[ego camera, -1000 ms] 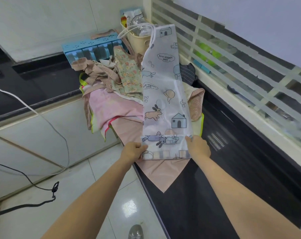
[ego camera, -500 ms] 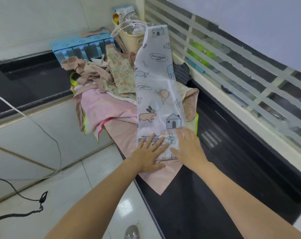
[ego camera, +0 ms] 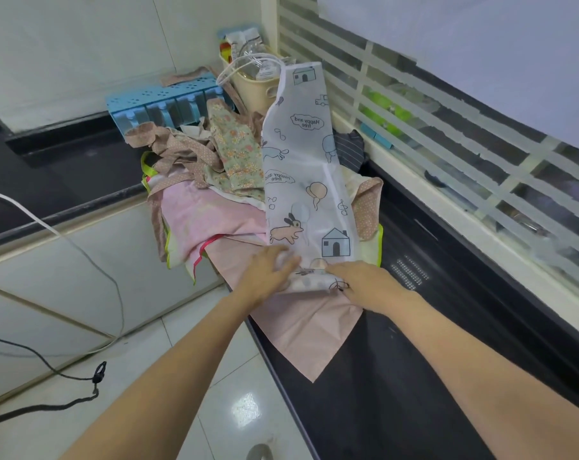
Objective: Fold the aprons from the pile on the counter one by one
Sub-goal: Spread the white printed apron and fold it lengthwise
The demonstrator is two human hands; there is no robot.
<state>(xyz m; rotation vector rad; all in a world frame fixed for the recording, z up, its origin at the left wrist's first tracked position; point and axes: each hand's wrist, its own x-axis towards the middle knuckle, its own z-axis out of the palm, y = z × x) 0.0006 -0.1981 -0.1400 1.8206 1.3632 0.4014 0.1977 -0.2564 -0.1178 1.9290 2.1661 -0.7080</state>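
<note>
The printed apron (ego camera: 303, 180) lies as a long narrow strip on the apron pile (ego camera: 198, 200); its long axis runs from the near edge to the far wall. The left hand (ego camera: 268, 273) and right hand (ego camera: 364, 283) both grasp its near end, which is bunched between them; neither is nearer. The black surface (ego camera: 414, 376) extends right; tiled floor (ego camera: 215, 410) lies left.
</note>
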